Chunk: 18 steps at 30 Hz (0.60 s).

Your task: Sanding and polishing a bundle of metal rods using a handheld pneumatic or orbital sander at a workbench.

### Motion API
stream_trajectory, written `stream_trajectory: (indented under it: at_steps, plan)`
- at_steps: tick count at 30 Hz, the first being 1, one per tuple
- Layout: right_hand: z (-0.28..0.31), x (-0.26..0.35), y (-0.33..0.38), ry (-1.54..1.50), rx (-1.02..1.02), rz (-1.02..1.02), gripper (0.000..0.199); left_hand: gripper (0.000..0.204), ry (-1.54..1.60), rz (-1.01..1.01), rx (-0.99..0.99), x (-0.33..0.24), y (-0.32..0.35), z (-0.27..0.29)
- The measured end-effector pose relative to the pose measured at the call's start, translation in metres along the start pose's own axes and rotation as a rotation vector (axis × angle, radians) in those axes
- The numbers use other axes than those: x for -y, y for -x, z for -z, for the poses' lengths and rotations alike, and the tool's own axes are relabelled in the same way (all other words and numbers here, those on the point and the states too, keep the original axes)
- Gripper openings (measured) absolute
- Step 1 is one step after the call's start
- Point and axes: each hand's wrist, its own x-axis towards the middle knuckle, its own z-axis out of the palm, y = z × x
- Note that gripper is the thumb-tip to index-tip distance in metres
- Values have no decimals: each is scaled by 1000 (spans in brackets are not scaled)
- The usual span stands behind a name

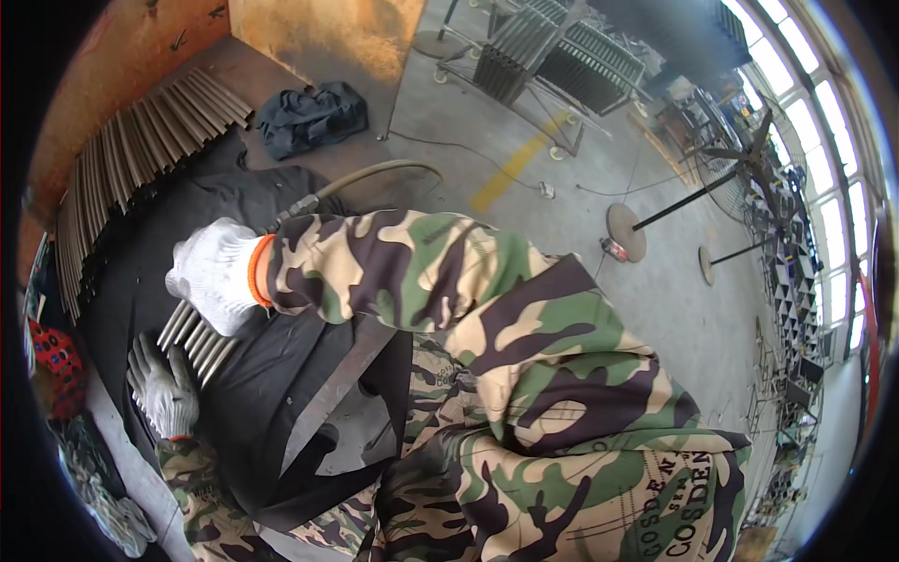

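My right hand (217, 273), in a white knit glove with an orange cuff, reaches across over a short row of metal tubes (208, 348). Its fingers are curled closed, and what they hold is hidden under the glove. Just behind that wrist, a metal fitting (302, 206) ends a tan hose (375, 170); whether it joins something in the hand, I cannot tell. My left hand (165, 386), in a greyish-white glove, lies at the near left end of the tubes with its fingers stretched out. The tubes rest side by side on black cloth (272, 375).
A long row of brown metal tubes (140, 150) fans along the left, beside an orange-brown panel (323, 37). Dark crumpled cloth (314, 117) lies at the back. Wheeled racks (562, 61), a can (613, 249) on a round stand base (629, 225), and a pedestal fan (749, 155) stand beyond.
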Motion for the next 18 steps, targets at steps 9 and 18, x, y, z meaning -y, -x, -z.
stream_trajectory:
  at_steps: [9, 18]
  plan:
    - [9, -28, 21, 76, -56, -93, 35, 68, 147, -34, -139, -54, -22, 18]
    - [3, -24, 20, 96, -150, 57, 30, 57, 191, -71, -271, -33, -7, 29]
